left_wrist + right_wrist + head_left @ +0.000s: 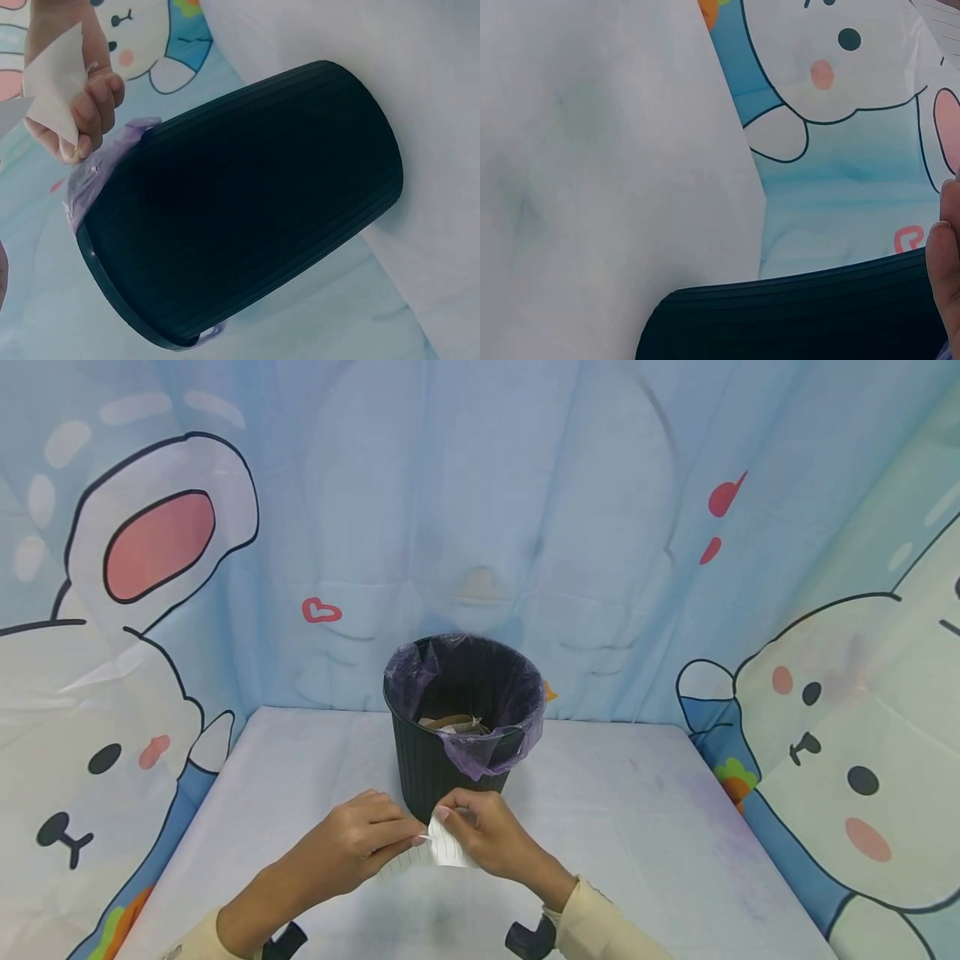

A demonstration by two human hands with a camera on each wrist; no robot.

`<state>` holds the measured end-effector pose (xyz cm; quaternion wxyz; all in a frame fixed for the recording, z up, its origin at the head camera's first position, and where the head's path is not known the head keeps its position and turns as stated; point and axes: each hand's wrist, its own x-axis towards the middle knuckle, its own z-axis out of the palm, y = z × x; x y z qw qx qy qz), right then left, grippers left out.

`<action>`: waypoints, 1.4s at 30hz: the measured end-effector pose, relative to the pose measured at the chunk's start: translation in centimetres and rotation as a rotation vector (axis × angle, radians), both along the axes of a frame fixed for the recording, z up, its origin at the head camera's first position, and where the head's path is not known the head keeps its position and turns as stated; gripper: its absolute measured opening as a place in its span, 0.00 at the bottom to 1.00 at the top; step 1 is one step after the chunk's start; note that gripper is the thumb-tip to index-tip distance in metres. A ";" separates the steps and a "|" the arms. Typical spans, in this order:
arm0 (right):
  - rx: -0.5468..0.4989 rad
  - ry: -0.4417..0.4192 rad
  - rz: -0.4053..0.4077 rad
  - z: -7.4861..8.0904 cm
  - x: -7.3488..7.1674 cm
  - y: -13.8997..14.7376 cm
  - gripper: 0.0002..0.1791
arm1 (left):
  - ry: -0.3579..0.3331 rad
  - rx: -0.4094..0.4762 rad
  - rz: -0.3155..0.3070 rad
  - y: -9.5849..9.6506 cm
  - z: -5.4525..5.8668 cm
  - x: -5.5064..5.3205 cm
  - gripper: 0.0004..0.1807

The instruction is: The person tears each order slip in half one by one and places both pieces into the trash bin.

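Observation:
Lined white paper (447, 845) is held between both hands in the head view. My right hand (491, 833) pinches it between thumb and fingers on the right. The left hand (358, 842) pinches the paper's left part with its fingertips. Both hands are close together, in front of a black ribbed bin (442, 772) with a purple plastic liner (491, 752). The left wrist view shows the right hand (97, 109) with the pale paper (56, 86) beside the bin (240, 202). At the right wrist view's edge are fingers (946, 262) and a lined corner of paper (943, 26).
Inside the bin lies some brown and white waste (456, 724). The bin stands at the back of a table with a pale cover (615, 827). A blue curtain (480, 502) with cartoon animals hangs behind and at both sides.

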<state>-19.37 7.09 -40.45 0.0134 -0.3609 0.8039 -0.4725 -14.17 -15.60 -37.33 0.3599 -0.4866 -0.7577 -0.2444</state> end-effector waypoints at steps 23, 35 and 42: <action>0.002 0.007 -0.009 -0.6 -0.3 0.0 0.07 | 0.023 -0.009 0.001 0.1 0.1 0.1 0.04; 0.014 0.000 -0.022 -0.4 -0.3 0.1 0.07 | 0.030 -0.005 -0.007 0.2 0.2 0.1 0.11; 0.005 -0.007 -0.013 -0.7 -0.3 0.1 0.07 | 0.031 -0.005 -0.007 0.2 0.2 0.2 0.09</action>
